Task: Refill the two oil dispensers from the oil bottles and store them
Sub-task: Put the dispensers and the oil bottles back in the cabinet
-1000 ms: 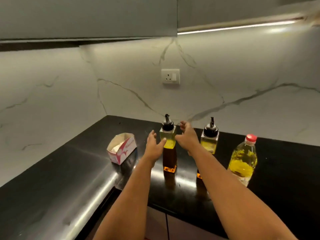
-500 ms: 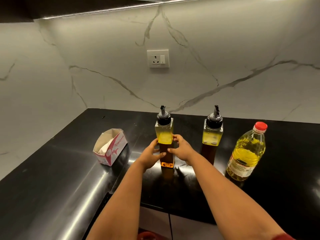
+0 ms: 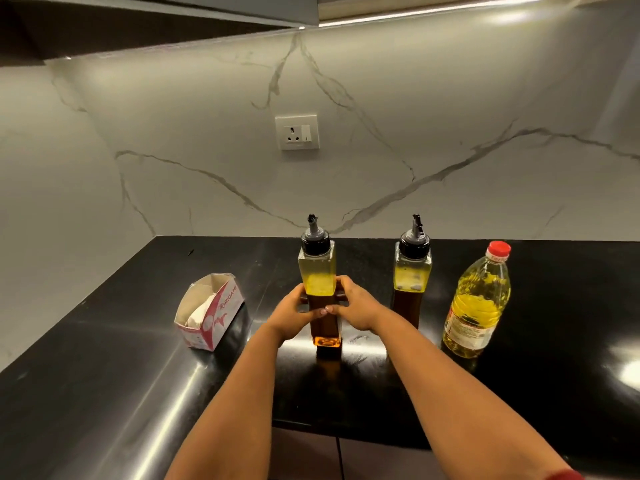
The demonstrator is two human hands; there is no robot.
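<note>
Head view: both hands wrapped around the near oil dispenser (image 3: 320, 292), which stands upright on the black countertop (image 3: 104, 393). Left hand (image 3: 292, 317) grips its left side, fingers curled round the back, thumb across the front. Right hand (image 3: 356, 308) grips the right side the same way; thumb tips nearly meet on the front face at mid-height. Base of the dispenser looks to be on the counter, can't confirm full contact. Black pour spout on top, pale yellow upper section, dark amber lower section.

Second oil dispenser (image 3: 412, 271) upright to the right, apart from the first, untouched. Oil bottle (image 3: 479, 299) with red cap further right, upright, yellow oil, label on the lower part.

Left of the hands: open pink-and-white carton (image 3: 211, 311) with something white inside, can't tell what. Marble backsplash behind, wall socket (image 3: 297, 132) above the dispensers. Red sleeve edge (image 3: 568, 475) at bottom right.
</note>
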